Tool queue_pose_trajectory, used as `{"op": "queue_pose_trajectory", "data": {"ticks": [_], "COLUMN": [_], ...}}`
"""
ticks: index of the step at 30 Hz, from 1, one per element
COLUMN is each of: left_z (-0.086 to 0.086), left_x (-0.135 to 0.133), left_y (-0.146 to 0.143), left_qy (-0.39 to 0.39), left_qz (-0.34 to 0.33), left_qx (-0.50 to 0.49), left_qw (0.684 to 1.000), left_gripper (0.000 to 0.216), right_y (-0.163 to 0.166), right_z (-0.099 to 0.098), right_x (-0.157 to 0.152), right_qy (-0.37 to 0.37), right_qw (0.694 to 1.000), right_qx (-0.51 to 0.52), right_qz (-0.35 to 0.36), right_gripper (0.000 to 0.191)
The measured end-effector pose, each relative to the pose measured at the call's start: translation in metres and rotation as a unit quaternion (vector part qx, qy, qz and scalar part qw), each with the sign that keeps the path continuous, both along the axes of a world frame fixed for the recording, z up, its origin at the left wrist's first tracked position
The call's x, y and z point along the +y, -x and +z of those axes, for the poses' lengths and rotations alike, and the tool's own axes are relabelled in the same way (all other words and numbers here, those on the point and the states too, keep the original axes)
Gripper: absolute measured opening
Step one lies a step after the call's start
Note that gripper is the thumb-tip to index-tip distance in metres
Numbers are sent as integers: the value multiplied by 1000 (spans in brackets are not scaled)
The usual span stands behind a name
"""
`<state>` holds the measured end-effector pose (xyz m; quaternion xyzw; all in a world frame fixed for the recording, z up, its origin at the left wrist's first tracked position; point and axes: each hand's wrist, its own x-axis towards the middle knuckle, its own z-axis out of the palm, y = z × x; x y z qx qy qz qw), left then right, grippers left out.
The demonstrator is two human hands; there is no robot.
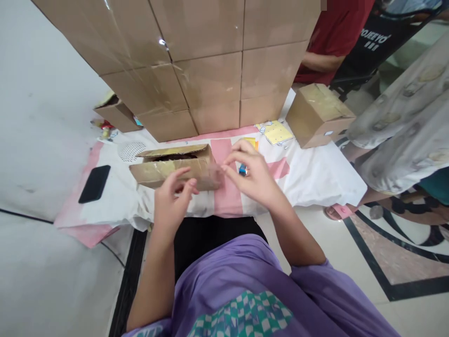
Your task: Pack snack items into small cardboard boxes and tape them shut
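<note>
My left hand (pixel 172 199) is in front of an open cardboard box (pixel 168 172), its fingers curled, with a gap between thumb and forefinger and nothing visible between them. To the right, my right hand (pixel 250 175) pinches thumb and forefinger together beside the box's right end. A blurred, see-through piece like clear plastic (pixel 214 174) appears at those fingertips. Dark contents, too shadowed to identify, show through the box's gap. Under my right hand lies a small blue shiny item (pixel 242 169), partly covered; a yellow-orange packet (pixel 251 142) is just behind it.
Stacked taped cartons (pixel 210 70) rise behind the table (pixel 308 175). A closed carton (pixel 317 117) and a yellow patterned piece (pixel 275 132) are at right. A black phone (pixel 94 184), a white perforated disc (pixel 131 151) and another box (pixel 119 114) are left. Other people stand at right.
</note>
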<state>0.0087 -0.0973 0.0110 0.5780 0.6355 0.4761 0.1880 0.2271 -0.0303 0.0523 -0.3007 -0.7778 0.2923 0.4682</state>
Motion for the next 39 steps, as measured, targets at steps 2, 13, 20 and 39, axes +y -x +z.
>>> {"op": "queue_pose_trajectory", "data": {"ticks": [2,13,20,39], "left_z": [4,-11,-11,-20], "left_x": [15,39,32,34], "left_y": [19,35,39,51], "left_qy": [-59,-40,17,-112], "left_qz": [85,10,-11,-120], "left_qx": [92,301,322,426], "left_qw": [990,953,946,889], "left_gripper": [39,33,51,44], "right_y": [-9,44,89,-68], "right_z": [13,15,-18,-69], "right_x": [10,82,115,203], "right_qy": [-3,145,80,92], "right_qw": [1000,962,964,891], "right_qx": [18,-36,-247,-288], "right_qz": [-14,227,65,-340], "right_gripper": [15,17,23,29]}}
